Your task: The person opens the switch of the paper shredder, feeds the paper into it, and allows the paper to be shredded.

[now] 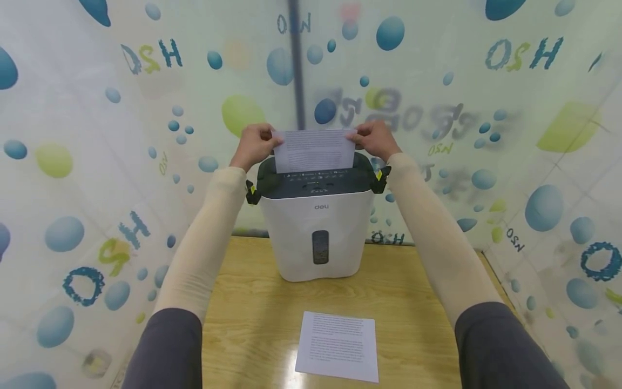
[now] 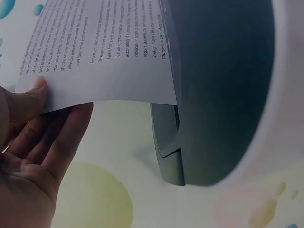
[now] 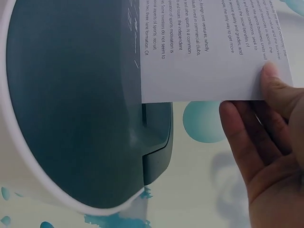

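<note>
"White rectangular printed paper sheet (image 1: 315, 151) — how does it stand?"
"Upright, widest crosswise: left hand (image 1: 254, 146) and right hand (image 1: 376, 139) pinch opposite edges, equally near."
"Its lower edge?"
"Below the hands, at the dark top (image 1: 286, 186) of the white plastic shredder (image 1: 296, 232) — depth unclear."

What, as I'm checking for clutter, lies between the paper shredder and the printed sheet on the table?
Only bare wood-grain tabletop lies between the deli paper shredder and that printed sheet, as the head view shows.

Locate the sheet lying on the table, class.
In the head view, the sheet lies at the bottom, just right of centre, on the table in front of the white shredder.
</note>
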Action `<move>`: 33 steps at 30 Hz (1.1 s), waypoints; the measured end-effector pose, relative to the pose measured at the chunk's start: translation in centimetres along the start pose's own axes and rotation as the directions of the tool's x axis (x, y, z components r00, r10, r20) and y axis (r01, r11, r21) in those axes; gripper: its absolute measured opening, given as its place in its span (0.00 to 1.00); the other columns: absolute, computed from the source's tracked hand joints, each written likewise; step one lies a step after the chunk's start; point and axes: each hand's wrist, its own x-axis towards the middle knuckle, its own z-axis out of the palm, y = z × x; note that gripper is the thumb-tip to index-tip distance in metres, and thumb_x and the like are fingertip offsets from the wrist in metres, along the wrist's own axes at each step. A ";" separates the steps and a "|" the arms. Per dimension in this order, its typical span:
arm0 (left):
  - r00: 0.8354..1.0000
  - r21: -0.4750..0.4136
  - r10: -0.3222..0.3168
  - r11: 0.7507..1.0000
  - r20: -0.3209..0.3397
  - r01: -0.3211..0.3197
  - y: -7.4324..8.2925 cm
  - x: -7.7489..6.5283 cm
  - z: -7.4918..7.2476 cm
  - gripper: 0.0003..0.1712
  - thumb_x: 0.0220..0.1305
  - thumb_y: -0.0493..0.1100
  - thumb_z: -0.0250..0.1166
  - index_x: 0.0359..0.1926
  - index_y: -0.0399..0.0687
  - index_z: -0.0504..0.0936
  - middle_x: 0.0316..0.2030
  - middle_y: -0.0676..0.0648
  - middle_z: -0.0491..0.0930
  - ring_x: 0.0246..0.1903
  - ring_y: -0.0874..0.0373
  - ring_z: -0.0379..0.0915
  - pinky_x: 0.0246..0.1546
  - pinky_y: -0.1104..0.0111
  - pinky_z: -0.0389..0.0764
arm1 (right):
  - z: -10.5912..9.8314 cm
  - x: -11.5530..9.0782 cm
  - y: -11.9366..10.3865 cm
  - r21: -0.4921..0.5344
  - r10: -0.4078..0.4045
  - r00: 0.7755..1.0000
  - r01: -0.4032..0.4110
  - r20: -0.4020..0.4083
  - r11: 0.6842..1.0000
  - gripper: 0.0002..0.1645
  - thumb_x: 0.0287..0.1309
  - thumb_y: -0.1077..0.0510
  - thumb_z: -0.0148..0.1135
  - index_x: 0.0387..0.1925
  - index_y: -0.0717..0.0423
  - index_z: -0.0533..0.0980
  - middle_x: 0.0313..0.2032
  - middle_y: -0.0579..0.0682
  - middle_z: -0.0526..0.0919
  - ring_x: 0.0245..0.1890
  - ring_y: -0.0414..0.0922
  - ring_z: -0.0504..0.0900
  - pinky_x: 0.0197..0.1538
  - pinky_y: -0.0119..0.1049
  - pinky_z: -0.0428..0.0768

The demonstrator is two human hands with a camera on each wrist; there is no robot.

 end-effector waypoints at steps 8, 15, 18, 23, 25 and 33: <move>1.000 0.091 -0.015 0.996 0.014 0.013 -0.2 -0.2 0.0 0.08 0.71 0.42 0.66 0.40 0.40 0.85 0.38 0.39 0.86 0.33 0.54 0.75 0.30 0.69 0.75 | 0.0 0.0 -0.1 -0.055 0.030 0.999 -0.029 0.025 0.998 0.20 0.71 0.53 0.63 0.58 0.59 0.83 0.54 0.61 0.87 0.53 0.55 0.88 0.61 0.48 0.82; 0.995 0.123 -0.071 0.990 0.069 0.062 -0.3 -0.5 0.0 0.11 0.71 0.41 0.65 0.46 0.38 0.85 0.45 0.37 0.86 0.39 0.52 0.79 0.34 0.69 0.77 | 0.2 0.2 0.1 -0.123 0.016 0.998 -0.008 0.060 0.992 0.20 0.71 0.54 0.63 0.58 0.60 0.82 0.54 0.61 0.87 0.52 0.55 0.88 0.59 0.48 0.83; 0.993 0.125 -0.081 0.990 0.082 0.070 -0.1 -0.6 0.1 0.11 0.71 0.40 0.65 0.48 0.37 0.84 0.46 0.36 0.85 0.38 0.51 0.79 0.34 0.68 0.77 | 0.2 0.3 0.1 -0.145 0.022 0.997 -0.012 0.069 0.989 0.20 0.71 0.54 0.63 0.58 0.61 0.82 0.54 0.61 0.87 0.51 0.55 0.87 0.57 0.47 0.84; 0.990 0.144 -0.081 0.988 0.117 0.064 -0.6 -0.5 0.4 0.11 0.71 0.41 0.65 0.48 0.37 0.84 0.43 0.37 0.85 0.36 0.52 0.78 0.33 0.67 0.76 | 0.2 0.1 0.1 -0.194 0.044 0.995 -0.027 0.087 0.981 0.21 0.70 0.53 0.64 0.57 0.62 0.82 0.54 0.62 0.87 0.49 0.54 0.87 0.55 0.46 0.83; 0.987 0.151 -0.082 0.987 0.140 0.061 -0.9 -0.5 0.5 0.11 0.71 0.41 0.65 0.47 0.37 0.85 0.43 0.37 0.85 0.36 0.52 0.78 0.34 0.66 0.77 | 0.2 0.0 0.1 -0.226 0.056 0.992 -0.030 0.109 0.974 0.22 0.70 0.52 0.64 0.57 0.63 0.82 0.54 0.62 0.87 0.48 0.54 0.87 0.55 0.46 0.82; 0.965 0.195 -0.138 0.976 0.224 0.094 -1.0 -0.5 0.2 0.17 0.71 0.46 0.64 0.54 0.39 0.85 0.48 0.37 0.85 0.37 0.54 0.82 0.40 0.65 0.81 | -0.2 0.1 -0.4 -0.316 0.108 0.961 -0.024 0.253 0.948 0.25 0.72 0.49 0.61 0.60 0.61 0.80 0.54 0.63 0.86 0.49 0.55 0.88 0.59 0.48 0.82</move>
